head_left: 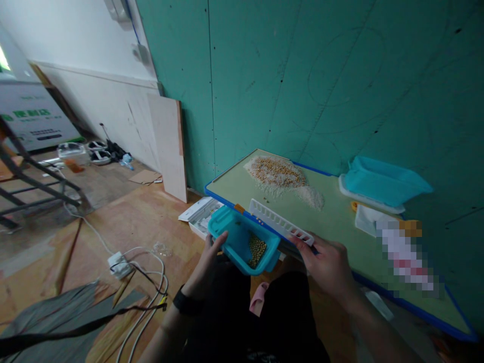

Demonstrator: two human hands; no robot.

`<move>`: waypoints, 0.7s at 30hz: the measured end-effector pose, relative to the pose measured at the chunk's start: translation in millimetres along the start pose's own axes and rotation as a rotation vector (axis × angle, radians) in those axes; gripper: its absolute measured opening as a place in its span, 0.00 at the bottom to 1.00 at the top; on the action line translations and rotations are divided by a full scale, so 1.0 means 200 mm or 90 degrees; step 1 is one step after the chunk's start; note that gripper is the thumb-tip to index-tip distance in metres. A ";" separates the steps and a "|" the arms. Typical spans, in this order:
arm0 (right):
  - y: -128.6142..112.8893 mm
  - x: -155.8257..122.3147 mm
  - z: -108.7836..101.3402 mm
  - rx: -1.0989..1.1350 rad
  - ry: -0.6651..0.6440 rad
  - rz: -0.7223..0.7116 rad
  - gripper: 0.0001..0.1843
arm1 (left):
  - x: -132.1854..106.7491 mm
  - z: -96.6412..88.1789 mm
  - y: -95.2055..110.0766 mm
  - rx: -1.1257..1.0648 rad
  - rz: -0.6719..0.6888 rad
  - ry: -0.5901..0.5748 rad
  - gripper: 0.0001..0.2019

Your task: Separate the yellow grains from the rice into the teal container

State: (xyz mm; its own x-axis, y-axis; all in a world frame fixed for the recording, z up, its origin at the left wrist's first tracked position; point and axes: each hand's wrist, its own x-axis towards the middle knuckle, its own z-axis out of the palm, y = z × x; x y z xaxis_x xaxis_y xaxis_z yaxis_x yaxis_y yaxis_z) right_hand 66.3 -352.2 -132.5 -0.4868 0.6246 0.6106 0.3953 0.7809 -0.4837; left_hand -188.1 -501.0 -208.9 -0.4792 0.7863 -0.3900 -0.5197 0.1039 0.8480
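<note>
Now L hand (210, 258) grips teal tub (235, 233); R hand (329, 267) holds white rack (278, 221).

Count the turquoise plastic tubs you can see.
2. One tub, holding yellow beans, is in the left hand, beside the white slotted tray in the right hand; the other tub sits far right on the table.

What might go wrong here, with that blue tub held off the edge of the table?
1. The left hand grips the blue tub by one end, off the table edge; a tilt may spill its beans to the floor.
2. The white slotted bar in the right hand lies at the edge, so grains swept from the pile may miss the tub.
</note>
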 end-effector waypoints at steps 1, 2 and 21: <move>-0.01 0.00 0.00 0.006 0.002 0.005 0.19 | 0.00 0.00 0.00 0.006 -0.002 -0.001 0.42; 0.00 0.01 0.00 0.006 0.007 0.012 0.19 | 0.00 -0.01 0.01 0.011 -0.002 -0.005 0.41; 0.23 0.16 0.06 -0.038 0.021 -0.004 0.23 | 0.00 -0.02 0.02 0.025 0.012 -0.036 0.42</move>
State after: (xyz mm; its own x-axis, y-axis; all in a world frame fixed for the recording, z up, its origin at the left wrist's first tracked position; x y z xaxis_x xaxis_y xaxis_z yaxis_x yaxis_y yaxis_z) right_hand 58.6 -296.4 -142.8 -0.4637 0.6187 0.6341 0.4387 0.7822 -0.4424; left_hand -193.9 -502.9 -207.6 -0.4472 0.8217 -0.3533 -0.4823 0.1111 0.8689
